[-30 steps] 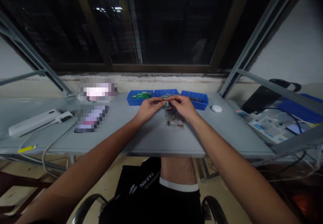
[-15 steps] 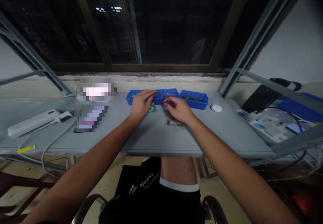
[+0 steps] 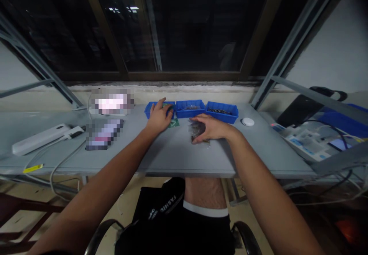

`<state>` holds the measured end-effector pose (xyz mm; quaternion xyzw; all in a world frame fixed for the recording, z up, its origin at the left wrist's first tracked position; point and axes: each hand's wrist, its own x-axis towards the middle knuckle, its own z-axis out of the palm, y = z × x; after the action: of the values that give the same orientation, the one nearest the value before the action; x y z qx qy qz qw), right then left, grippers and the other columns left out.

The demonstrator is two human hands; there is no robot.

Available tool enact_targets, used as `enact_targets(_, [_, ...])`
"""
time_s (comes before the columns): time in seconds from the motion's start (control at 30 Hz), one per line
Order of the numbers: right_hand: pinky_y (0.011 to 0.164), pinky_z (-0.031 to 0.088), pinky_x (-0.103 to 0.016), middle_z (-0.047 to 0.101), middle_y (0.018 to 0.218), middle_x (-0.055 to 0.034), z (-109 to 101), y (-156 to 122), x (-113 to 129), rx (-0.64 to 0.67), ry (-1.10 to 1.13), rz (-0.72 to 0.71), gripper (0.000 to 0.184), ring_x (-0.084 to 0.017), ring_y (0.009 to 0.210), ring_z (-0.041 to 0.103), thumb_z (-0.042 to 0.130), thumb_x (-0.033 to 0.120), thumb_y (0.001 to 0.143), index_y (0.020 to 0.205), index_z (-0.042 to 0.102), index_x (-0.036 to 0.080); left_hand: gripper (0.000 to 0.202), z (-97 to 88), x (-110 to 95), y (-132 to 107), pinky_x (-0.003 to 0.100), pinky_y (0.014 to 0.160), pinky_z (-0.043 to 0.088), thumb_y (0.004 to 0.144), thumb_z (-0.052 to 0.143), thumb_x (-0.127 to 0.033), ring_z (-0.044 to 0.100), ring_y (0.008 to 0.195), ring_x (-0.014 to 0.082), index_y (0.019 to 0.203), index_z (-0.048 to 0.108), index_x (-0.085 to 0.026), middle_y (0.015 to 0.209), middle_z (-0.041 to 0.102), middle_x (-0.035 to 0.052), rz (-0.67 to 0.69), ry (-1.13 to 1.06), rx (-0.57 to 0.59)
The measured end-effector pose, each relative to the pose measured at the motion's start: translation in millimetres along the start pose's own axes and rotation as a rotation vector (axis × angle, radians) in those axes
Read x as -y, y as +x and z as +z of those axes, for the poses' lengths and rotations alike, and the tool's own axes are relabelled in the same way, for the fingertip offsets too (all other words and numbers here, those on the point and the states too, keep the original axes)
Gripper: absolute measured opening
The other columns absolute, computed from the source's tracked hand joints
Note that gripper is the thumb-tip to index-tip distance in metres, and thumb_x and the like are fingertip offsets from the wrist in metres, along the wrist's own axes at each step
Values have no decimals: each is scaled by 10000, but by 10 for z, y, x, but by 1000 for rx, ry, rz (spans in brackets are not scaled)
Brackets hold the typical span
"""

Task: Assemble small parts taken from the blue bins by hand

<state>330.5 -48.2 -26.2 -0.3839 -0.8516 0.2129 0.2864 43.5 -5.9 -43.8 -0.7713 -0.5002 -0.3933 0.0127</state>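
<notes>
My left hand [image 3: 158, 117] reaches into the leftmost of three blue trays [image 3: 153, 109] at the back of the grey table [image 3: 172, 155], fingers curled over its contents; what they grip is hidden. A small green board [image 3: 173, 123] lies on the table just right of that hand. My right hand [image 3: 209, 128] rests over a clear plastic bag of small brown parts [image 3: 197, 130], fingers bent around it. The middle tray [image 3: 189, 108] holds small metal parts, and the right tray [image 3: 222, 112] holds dark ones.
A white round puck [image 3: 247, 121] sits right of the trays. A phone [image 3: 103, 134], a white power strip [image 3: 40, 138] with cables and a blurred box [image 3: 110, 102] lie at the left. Devices and wires [image 3: 307, 142] crowd the right. Metal frame posts flank the table.
My hands, first pinched together over the trays, have parted. The left hand went left into the leftmost tray, leaving the green board on the table. The right hand dropped onto the bag.
</notes>
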Motion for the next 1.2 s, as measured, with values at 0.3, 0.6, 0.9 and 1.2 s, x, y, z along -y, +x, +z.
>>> enact_targets(0.3, [842, 506, -356, 785, 940, -43, 120, 126, -25, -138, -96, 36, 199, -243, 864, 697, 807, 209, 811, 1003, 804, 257, 438, -57, -299, -46, 642, 1271, 206, 957, 540, -268, 224, 1593, 372, 1386, 596, -202, 1690, 320, 143, 175, -17, -56])
enact_targets(0.6, [985, 495, -395, 716, 1032, -84, 113, 187, -3, -351, 6, -61, 243, -245, 1029, 656, 600, 355, 999, 997, 818, 248, 407, 10, -669, -156, 506, 1255, 347, 997, 528, -261, 466, 1454, 283, 1393, 594, -192, 1498, 536, 160, 307, -232, 38])
enact_targets(0.9, [773, 582, -381, 781, 896, -47, 101, 200, 70, -371, 395, 91, 259, -220, 781, 705, 711, 432, 906, 1049, 787, 229, 429, 57, -637, -158, 396, 982, 565, 983, 615, -366, 702, 1082, 241, 1382, 639, -211, 1230, 715, 118, 144, -473, 178])
enact_targets(1.2, [802, 664, -374, 777, 862, -22, 172, 212, 167, -378, 916, 228, 367, -201, 820, 767, 892, 364, 733, 986, 672, 214, 472, 171, -625, -131, 325, 892, 573, 845, 771, -382, 720, 918, 173, 1227, 602, -159, 1019, 734, 87, -168, -946, 148])
